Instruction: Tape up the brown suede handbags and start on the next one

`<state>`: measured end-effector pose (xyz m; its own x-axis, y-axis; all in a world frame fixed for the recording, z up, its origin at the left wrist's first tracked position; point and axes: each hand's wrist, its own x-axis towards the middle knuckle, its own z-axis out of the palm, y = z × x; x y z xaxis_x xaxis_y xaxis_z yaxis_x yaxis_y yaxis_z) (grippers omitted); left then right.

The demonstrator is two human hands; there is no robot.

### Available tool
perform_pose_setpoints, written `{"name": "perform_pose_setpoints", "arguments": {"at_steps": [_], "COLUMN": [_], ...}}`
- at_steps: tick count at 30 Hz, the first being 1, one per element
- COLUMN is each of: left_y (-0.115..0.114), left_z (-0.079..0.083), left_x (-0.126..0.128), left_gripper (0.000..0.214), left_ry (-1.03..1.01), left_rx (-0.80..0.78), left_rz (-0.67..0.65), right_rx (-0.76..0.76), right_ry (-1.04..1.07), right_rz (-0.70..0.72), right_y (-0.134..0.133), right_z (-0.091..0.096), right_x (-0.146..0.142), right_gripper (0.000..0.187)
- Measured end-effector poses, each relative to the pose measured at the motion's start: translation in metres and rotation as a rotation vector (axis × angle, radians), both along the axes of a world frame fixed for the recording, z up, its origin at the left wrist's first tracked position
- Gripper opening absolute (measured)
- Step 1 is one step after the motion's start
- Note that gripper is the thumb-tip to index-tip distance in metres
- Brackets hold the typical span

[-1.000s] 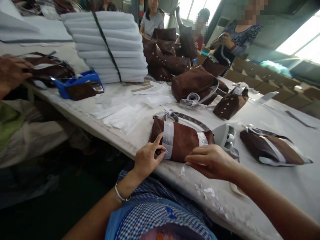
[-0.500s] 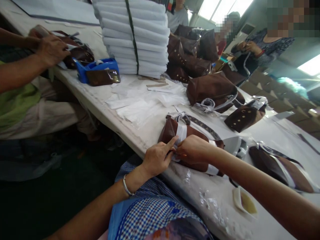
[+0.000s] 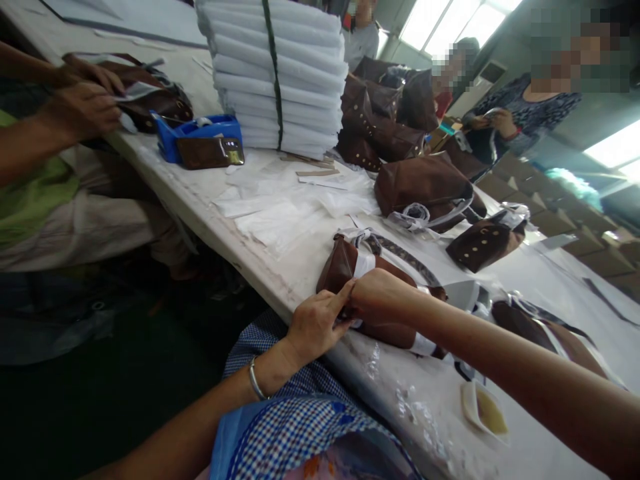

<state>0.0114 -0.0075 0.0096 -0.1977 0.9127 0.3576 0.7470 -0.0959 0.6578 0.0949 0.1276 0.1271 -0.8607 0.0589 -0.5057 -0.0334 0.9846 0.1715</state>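
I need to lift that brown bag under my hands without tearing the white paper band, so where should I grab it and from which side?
Probably take the brown bag by its bare far-left end, beyond the white paper band, coming from the table edge. That end is uncovered and rounded, while your left hand and right hand already meet at the band.

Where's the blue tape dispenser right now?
Head view, upper left: the blue tape dispenser sits on the table, left of the white stack, near another person's hands.
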Motion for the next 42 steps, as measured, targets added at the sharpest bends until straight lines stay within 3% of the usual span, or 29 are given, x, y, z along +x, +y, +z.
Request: {"name": "perform_pose_setpoints", "arguments": {"at_steps": [6,13,20,27,31,37,40,42], "left_y": [0.000,0.001,0.002,0.001,0.002,0.004,0.003,0.003], "left_z": [-0.005,-0.013,-0.005,-0.002,-0.002,-0.004,-0.008,-0.012], "left_x": [0.004,0.008,0.007,0.007,0.007,0.006,0.007,0.008], "left_gripper": [0.080,0.095,0.107,0.097,0.097,0.092,0.084,0.076], "left_ry": [0.081,0.073,-0.017,-0.025,-0.024,-0.029,-0.021,-0.002], "left_rx": [-0.005,0.001,0.027,0.059,0.054,0.068,0.094,0.119], "left_rz": [0.005,0.020,-0.006,-0.041,-0.044,-0.045,-0.042,-0.040], "right_rx": [0.022,0.044,0.109,0.098,0.023,0.055,0.087,-0.020], "right_ry": [0.044,-0.017,-0.040,-0.015,0.116,0.443,0.649,0.767], "right_rz": [0.001,-0.005,0.008,0.075,-0.032,-0.373,-0.507,-0.492], "right_y": [0.005,0.010,0.028,0.053,0.076,0.123,0.107,0.084], "right_z": [-0.003,0.000,0.009,0.015,0.015,0.012,0.005,-0.009], "right_x": [0.001,-0.002,-0.007,-0.018,-0.018,0.003,0.025,0.041], "right_gripper": [0.010,0.015,0.029,0.038,0.036,0.028,0.032,0.041]}}
